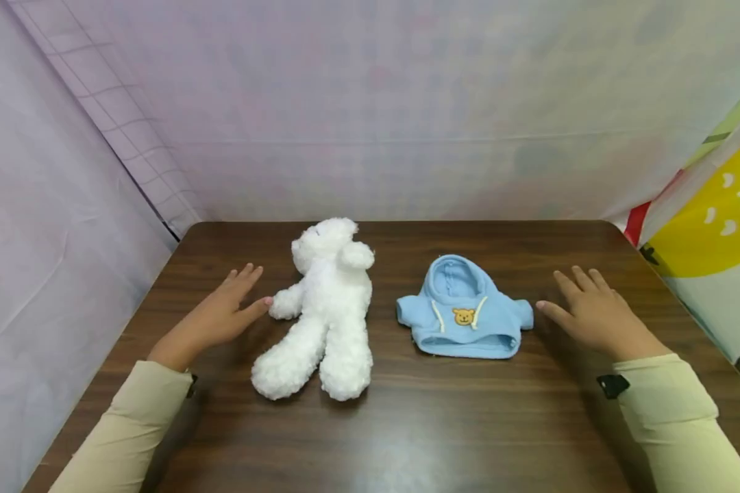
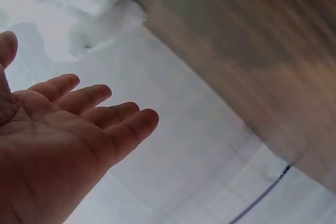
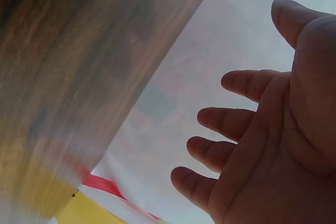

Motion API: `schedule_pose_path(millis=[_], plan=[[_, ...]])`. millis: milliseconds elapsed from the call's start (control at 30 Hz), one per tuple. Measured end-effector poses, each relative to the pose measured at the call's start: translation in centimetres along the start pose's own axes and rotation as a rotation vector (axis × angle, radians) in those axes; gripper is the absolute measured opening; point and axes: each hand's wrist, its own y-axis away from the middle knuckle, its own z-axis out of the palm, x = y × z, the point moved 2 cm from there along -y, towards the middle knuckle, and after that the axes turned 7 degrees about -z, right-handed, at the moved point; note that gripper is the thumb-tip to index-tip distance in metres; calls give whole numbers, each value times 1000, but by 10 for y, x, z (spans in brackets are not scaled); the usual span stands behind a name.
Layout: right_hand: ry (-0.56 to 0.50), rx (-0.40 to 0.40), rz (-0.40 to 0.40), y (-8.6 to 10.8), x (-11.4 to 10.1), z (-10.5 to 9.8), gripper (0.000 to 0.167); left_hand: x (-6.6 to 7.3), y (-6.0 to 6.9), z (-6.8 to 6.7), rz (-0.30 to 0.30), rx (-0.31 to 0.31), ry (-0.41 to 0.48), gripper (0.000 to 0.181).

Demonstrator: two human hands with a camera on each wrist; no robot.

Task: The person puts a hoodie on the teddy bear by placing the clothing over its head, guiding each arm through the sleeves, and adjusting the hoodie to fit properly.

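Observation:
A white fluffy stuffed bear (image 1: 336, 294) lies on its back on the brown table, head toward the far edge and legs toward me. To its right a small light blue hoodie (image 1: 462, 311) is spread flat, with a bear face patch and white drawstrings on its front. My left hand (image 1: 222, 311) is beside the bear's arm, fingers extended, thumb tip close to the paw; whether they touch I cannot tell. Right of the hoodie's sleeve, my right hand (image 1: 595, 315) is held with fingers spread and nothing in it. Both palms show bare in the wrist views.
The brown wooden table (image 1: 407, 424) reaches back to a pale patterned curtain (image 1: 370, 123). White cloth (image 1: 43, 226) hangs along the left side. A yellow printed shape (image 1: 709, 219) shows on the cloth at right. Dark wrist straps sit at both sleeve cuffs.

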Motion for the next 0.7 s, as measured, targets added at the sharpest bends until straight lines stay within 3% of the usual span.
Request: schedule_pose_path(millis=[133, 233, 467, 567, 700], plan=[[-7, 4, -25, 0, -3, -5, 89, 14, 10, -8, 45, 5, 11, 80], [-23, 11, -54, 0, -6, -8, 87, 29, 16, -11, 108, 55, 28, 74], [20, 42, -117, -4, -16, -14, 76, 82, 25, -15, 395, 215, 79, 46], [21, 54, -135, -7, -20, -16, 72, 108, 25, -13, 471, 209, 59, 43], [20, 73, -144, -11, -27, -19, 68, 143, 18, -6, 508, 176, -26, 44]])
